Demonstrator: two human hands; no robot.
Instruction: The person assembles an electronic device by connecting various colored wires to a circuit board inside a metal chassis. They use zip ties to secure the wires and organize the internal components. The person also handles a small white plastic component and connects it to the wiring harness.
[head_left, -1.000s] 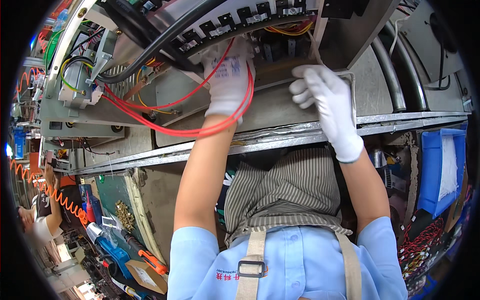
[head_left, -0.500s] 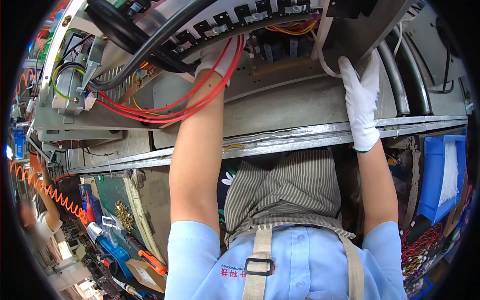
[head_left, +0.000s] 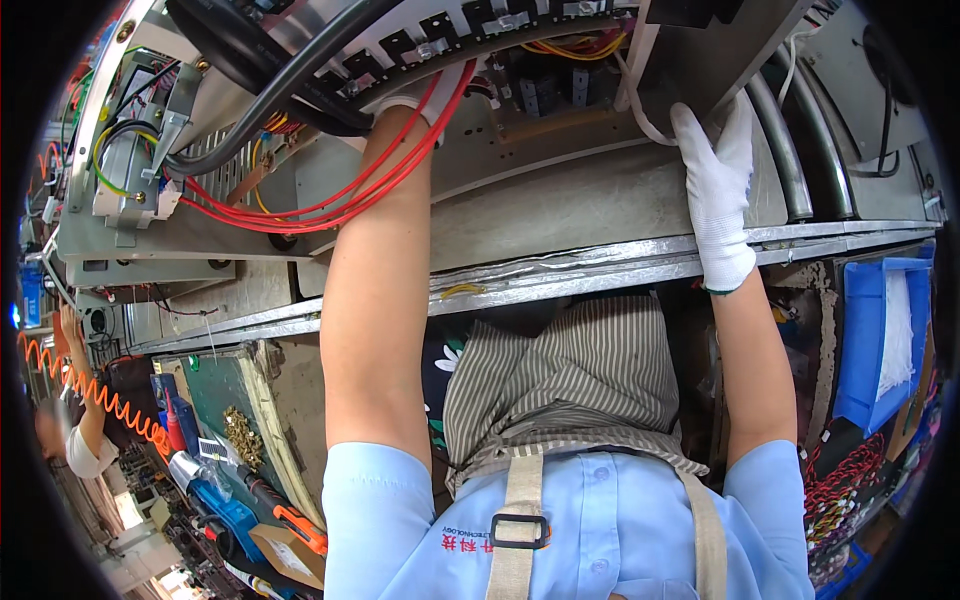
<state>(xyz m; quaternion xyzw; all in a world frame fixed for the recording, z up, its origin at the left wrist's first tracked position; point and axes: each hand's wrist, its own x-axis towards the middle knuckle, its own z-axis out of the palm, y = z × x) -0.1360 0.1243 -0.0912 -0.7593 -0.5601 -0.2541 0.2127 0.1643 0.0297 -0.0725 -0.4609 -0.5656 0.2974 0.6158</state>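
Note:
My left hand (head_left: 403,104), in a white glove, reaches into an open metal cabinet (head_left: 560,160). Only the glove's cuff shows; the fingers are hidden under a strip of black terminal mounts (head_left: 432,42). A loop of red cables (head_left: 290,222) passes over that wrist and runs up beside the hand. My right hand (head_left: 718,200), also white-gloved, straddles the lower edge of the cabinet's metal side panel (head_left: 710,60), thumb on one side and fingers on the other. A pale cable (head_left: 648,122) hangs close to the thumb.
Thick black cables (head_left: 275,105) cross the cabinet's left part. Metal rollers (head_left: 790,165) lie right of the cabinet, along a metal rail (head_left: 560,277). A blue bin (head_left: 868,345) stands at right. At left are an orange coiled hose (head_left: 95,385), tools and another person's arm (head_left: 90,425).
My left arm has shifted slightly left, with the glove further under the terminal strip. The red cables shifted left in view. My right hand keeps its place on the panel.

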